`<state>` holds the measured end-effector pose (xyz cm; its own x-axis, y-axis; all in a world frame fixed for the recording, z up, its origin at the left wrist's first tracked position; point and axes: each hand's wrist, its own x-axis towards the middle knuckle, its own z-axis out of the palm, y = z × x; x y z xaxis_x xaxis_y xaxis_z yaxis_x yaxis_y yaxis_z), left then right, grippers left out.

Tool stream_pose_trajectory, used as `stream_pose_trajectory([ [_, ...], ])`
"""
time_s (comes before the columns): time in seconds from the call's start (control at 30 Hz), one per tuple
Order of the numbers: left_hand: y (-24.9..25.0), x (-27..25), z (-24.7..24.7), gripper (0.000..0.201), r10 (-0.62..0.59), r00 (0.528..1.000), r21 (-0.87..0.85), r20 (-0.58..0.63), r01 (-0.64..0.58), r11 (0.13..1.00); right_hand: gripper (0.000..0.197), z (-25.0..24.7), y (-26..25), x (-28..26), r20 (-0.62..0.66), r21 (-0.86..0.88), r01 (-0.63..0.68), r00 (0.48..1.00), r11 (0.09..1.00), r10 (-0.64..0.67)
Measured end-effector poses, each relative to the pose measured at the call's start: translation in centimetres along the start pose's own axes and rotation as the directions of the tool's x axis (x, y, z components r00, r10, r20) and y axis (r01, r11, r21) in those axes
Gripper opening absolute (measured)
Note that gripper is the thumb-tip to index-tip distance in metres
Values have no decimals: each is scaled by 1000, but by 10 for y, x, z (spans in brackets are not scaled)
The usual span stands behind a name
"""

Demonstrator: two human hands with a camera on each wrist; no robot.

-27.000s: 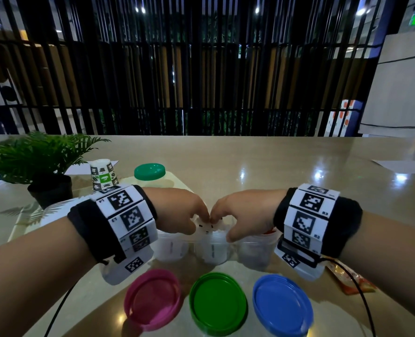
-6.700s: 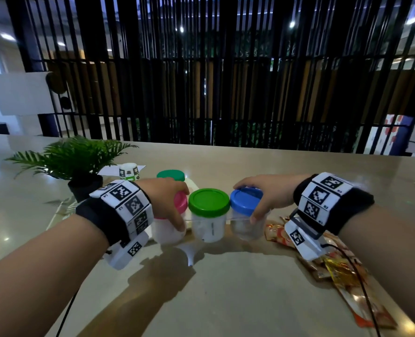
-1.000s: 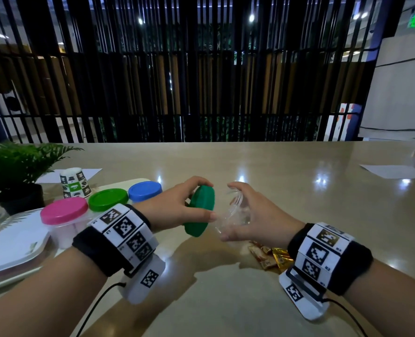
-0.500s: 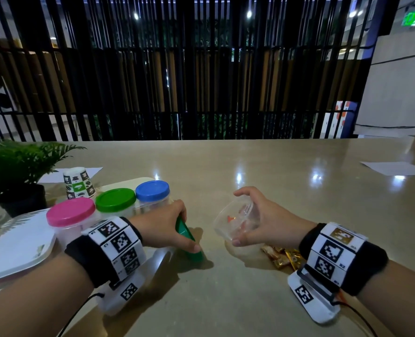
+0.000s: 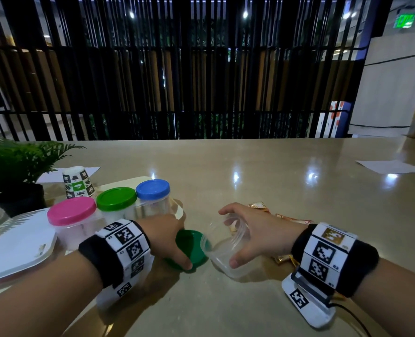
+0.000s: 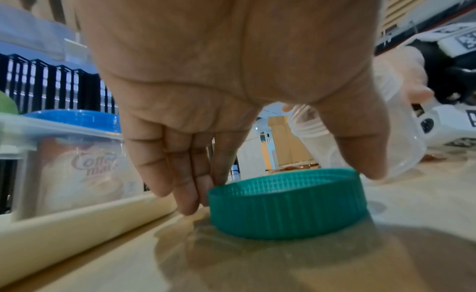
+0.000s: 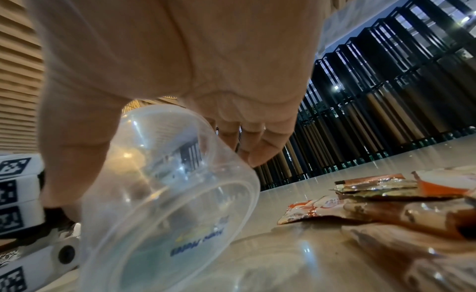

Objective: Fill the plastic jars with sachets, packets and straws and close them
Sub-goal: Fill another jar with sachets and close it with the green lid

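Light, thin-walled and springy by the look of it: clear jar best taken round the middle wall, not squeezed hard, since empty plastic this smooth likely slips or buckles. Tilted on the counter, mouth toward the green lid, held by the right hand with thumb and fingers curled round its wall. See-through, seemingly empty, faint blue print near the base. Stiff ribbed lid, easy to grip at the rim; lying open side up on the counter, left hand with thumb and fingers set against its rim. Flat, crinkly sachets just beside the jar, light and probably slick. Three capped jars at left.
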<state>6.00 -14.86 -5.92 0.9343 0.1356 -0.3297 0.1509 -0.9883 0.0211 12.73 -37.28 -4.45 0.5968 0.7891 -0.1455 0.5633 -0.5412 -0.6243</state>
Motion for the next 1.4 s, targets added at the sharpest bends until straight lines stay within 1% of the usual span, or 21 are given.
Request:
stream_pose_trajectory([
  [0.17,1,2,-1,84,-5,1000,5,15,5,1000,101,3,-2,1,27,-20,-6,1000,1000,6],
  [0.37,2,-2,-3,96,7,1000,45,0,-7,999,108,9,1,4,62,-112,-15,998,994,22],
  [0.57,4,-3,-2,85,19,1000,50,-2,-19,999,111,10,2,2,99,-188,-23,994,982,43],
  [0.63,5,-4,-3,85,17,1000,47,-7,-16,999,113,11,2,2,108,-230,-18,993,973,43],
  [0.7,5,-4,-3,90,11,1000,47,-6,-10,999,118,10,3,1,122,-246,-17,991,969,48],
  [0.8,5,-5,-5,104,-5,1000,31,13,4,999,122,1,5,-3,169,-199,-24,984,980,58],
  [0.87,5,-8,-10,111,-1,999,-4,33,1,1000,115,-12,5,-8,176,-177,-29,983,984,61],
  [0.9,5,-10,-13,114,11,999,-33,37,-9,999,105,-22,5,-12,168,-172,-29,984,985,59],
  [0.97,8,-15,-20,116,56,998,-99,26,-53,994,76,-42,7,-18,128,-150,-31,990,988,50],
  [1.03,15,-21,-26,116,113,994,-148,-1,-112,983,47,-61,15,-21,54,-125,-44,997,991,51],
  [1.1,27,-27,-30,114,164,986,-171,-19,-165,971,27,-77,26,-20,-24,-119,-83,996,989,81],
  [1.13,33,-28,-31,113,189,982,-169,-25,-191,967,21,-83,32,-19,-53,-127,-113,993,986,107],
  [1.2,46,-28,-32,111,235,971,-160,-38,-238,958,17,-89,44,-14,-96,-177,-182,981,967,167],
  [1.27,58,-27,-31,110,270,962,-168,-42,-273,947,15,-89,56,-8,-106,-274,-255,966,927,235],
  [1.33,67,-24,-29,110,286,957,-177,-45,-289,941,22,-85,66,-2,-96,-366,-316,949,876,302],
  [1.4,72,-21,-26,105,284,958,-179,-45,-288,941,31,-78,72,3,-88,-423,-349,934,836,345],
])
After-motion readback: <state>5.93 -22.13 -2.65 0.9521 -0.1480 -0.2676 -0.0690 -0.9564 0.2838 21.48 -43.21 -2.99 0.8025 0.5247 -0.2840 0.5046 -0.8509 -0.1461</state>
